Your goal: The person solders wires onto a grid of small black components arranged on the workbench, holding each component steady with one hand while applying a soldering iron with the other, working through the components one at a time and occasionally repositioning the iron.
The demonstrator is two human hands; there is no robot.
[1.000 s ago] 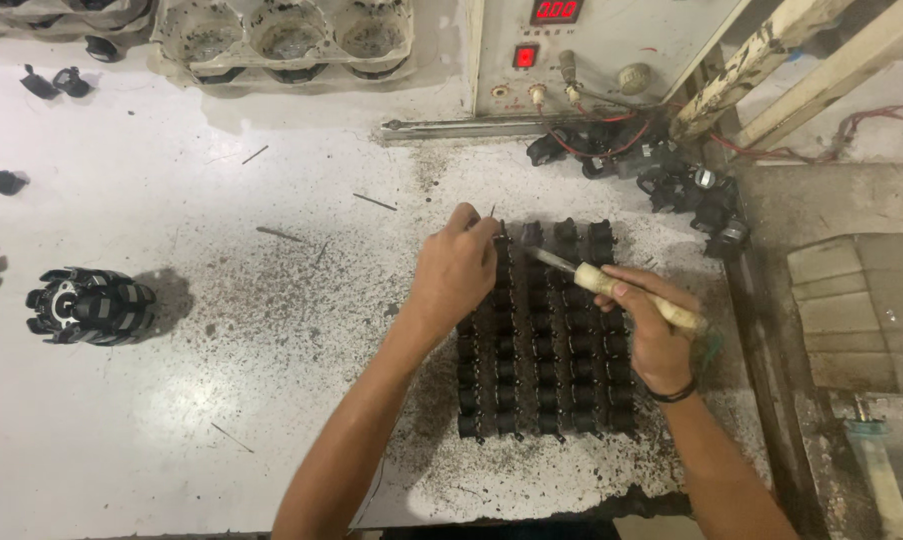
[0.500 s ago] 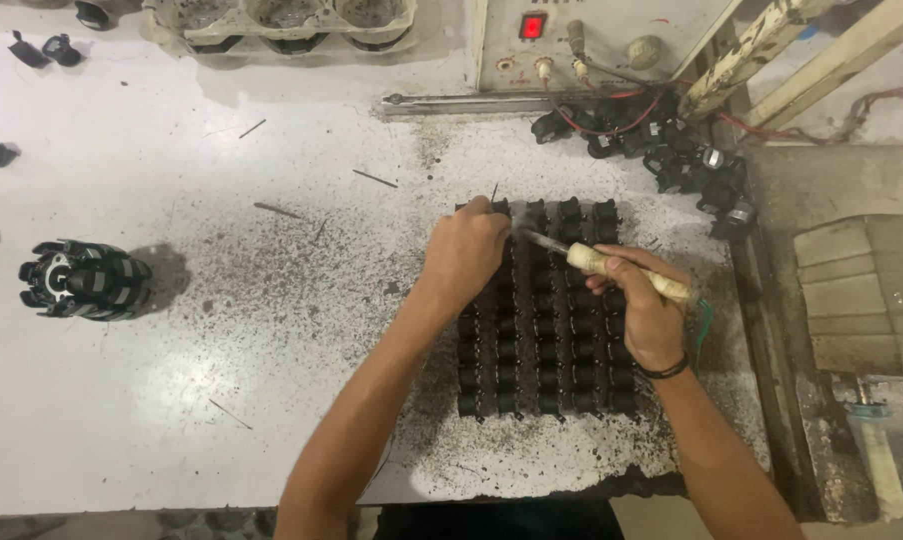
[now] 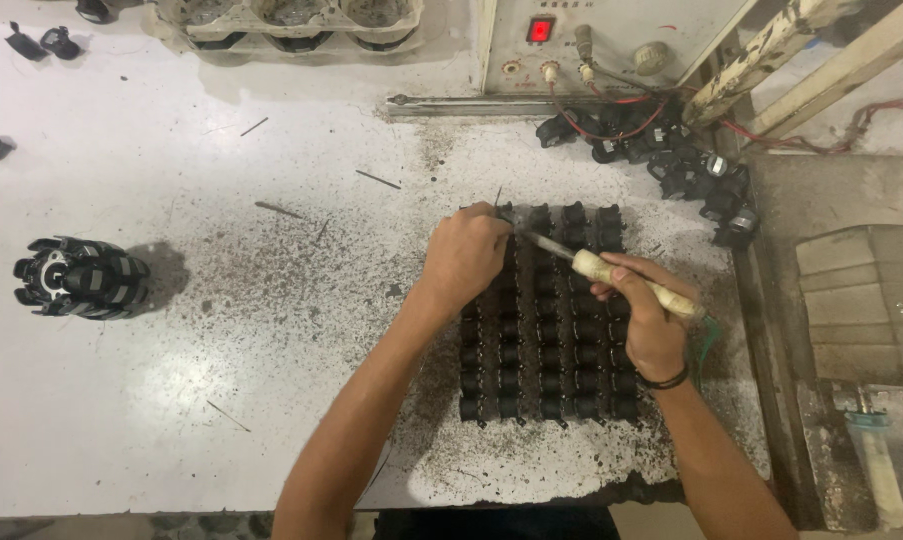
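Two bare hands work over a block of small black parts (image 3: pixel 551 330) set in tight rows near the right edge of the white tabletop (image 3: pixel 221 380), on a patch of the surface speckled with dark grit. The right hand (image 3: pixel 646 320) is closed around the pale wooden handle of a soldering iron (image 3: pixel 611 275); the tool's long axis runs on a slant, its handle end toward the tabletop's right edge and its thin metal tip pointing up and left, toward the far left corner of the block. The left hand (image 3: pixel 463 255) lies curled over that same corner, fingertips pinched at a part right where the tip meets it; what exactly the fingers hold is hidden. A dark band sits on the right wrist. Well apart, near the tabletop's left edge, lies a round black ribbed piece (image 3: pixel 81 278). Along the far edge stand a grey box with a red lamp (image 3: pixel 591 40), a pale moulded tray (image 3: pixel 291 20), and a heap of black parts with red wires (image 3: pixel 661 150).
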